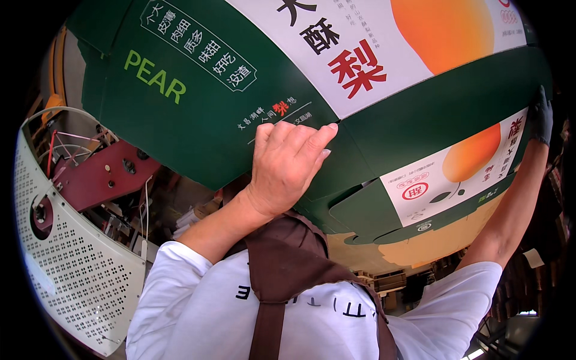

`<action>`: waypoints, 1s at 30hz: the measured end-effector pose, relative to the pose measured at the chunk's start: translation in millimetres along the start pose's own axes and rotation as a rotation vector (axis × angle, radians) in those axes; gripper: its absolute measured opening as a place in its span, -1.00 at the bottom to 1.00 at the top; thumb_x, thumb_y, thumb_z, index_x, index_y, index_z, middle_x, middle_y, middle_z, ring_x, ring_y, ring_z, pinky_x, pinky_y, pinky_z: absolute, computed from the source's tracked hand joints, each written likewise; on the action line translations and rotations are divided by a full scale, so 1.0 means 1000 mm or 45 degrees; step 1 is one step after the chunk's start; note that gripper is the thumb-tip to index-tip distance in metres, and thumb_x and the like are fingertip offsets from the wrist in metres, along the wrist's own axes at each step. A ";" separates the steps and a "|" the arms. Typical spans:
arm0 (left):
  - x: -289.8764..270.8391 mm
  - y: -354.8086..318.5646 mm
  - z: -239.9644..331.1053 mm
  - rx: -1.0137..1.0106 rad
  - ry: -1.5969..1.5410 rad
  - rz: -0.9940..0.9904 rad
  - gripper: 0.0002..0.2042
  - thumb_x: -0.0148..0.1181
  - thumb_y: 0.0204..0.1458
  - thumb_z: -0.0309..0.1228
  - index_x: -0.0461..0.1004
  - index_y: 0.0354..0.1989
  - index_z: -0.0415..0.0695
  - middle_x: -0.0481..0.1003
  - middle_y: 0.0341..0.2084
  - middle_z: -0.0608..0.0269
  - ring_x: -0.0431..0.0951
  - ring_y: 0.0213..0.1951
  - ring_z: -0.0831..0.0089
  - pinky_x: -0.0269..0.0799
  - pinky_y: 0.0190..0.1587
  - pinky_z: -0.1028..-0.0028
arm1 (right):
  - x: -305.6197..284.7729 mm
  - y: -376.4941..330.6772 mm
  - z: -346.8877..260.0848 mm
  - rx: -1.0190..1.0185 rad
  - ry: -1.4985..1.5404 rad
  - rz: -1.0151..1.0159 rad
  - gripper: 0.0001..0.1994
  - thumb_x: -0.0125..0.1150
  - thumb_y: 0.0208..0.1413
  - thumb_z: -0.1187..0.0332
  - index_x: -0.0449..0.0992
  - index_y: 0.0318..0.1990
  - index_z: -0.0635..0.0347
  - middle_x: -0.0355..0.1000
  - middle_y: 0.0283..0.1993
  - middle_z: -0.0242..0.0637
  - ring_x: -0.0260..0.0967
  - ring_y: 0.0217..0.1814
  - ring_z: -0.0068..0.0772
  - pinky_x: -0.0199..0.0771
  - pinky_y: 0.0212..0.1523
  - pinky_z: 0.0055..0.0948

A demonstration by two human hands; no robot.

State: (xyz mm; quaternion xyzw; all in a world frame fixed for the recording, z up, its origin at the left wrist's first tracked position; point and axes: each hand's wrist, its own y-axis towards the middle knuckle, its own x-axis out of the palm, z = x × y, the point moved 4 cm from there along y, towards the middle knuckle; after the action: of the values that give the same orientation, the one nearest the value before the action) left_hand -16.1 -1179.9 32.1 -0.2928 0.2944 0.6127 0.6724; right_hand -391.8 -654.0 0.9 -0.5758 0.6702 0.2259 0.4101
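Note:
A large printed cardboard box blank point(198, 135), green with white panels and orange-yellow fruit pictures, spreads across the upper view in front of me. My left hand point(288, 159) is bare, its fingers curled closed against the board near a corner of the big white panel, pinching a fold there. At the far right my right hand point(542, 117), in a dark glove, grips the board's outer edge; some of its fingers are hidden. The blank's lower flaps hang loose between my arms, with green cut-out tabs and a second small white panel.
To the left stands a machine with a pale perforated guard point(84, 258) and a dark red plate point(105, 177). Plain brown cardboard point(360, 252) shows beneath the blank's lower edge. Dark stacks point(534, 270) stand at the right.

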 end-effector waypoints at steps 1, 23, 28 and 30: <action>0.000 0.001 0.000 -0.020 -0.016 -0.012 -0.55 0.36 -0.13 -0.50 0.50 0.02 -0.01 0.44 -0.38 0.47 0.39 -0.32 0.44 0.15 -0.17 0.39 | 0.001 0.003 0.002 -0.009 0.010 0.008 -0.65 0.05 0.29 0.40 0.43 0.21 0.20 0.42 -0.02 -0.30 0.34 -0.13 -0.50 0.33 -0.13 -0.57; 0.003 -0.002 -0.004 -0.093 -0.103 -0.018 -0.62 0.35 -0.10 -0.49 0.52 -0.04 0.03 0.46 -0.44 0.51 0.38 -0.32 0.46 0.11 -0.12 0.38 | -0.010 0.011 0.019 -0.711 -0.376 0.108 -0.70 0.09 0.30 0.30 0.51 0.12 0.16 0.28 -0.47 -0.54 0.03 -0.61 -0.76 0.04 -0.60 -0.70; 0.002 0.001 -0.002 -0.138 -0.107 -0.029 -0.66 0.36 -0.10 -0.47 0.51 -0.10 -0.01 0.43 -0.47 0.48 0.37 -0.33 0.44 0.11 -0.13 0.38 | -0.022 0.023 0.031 -0.499 -0.193 -0.027 -0.70 0.04 0.32 0.30 0.51 0.13 0.15 0.30 -0.44 -0.53 0.03 -0.61 -0.76 0.04 -0.60 -0.70; -0.001 0.004 0.002 -0.210 -0.115 -0.061 -0.70 0.37 -0.11 -0.46 0.51 -0.15 -0.02 0.40 -0.50 0.46 0.36 -0.34 0.43 0.11 -0.13 0.37 | -0.003 0.013 0.016 -0.357 0.009 -0.007 -0.70 0.06 0.32 0.28 0.52 0.11 0.16 0.29 -0.46 -0.54 0.02 -0.63 -0.75 0.03 -0.60 -0.70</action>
State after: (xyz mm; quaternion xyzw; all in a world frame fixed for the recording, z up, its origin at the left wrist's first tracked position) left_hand -20.3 -1179.0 34.0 -0.3263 0.2053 0.6313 0.6730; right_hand -399.7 -637.1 -7.9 -0.6301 0.6319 0.3143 0.3239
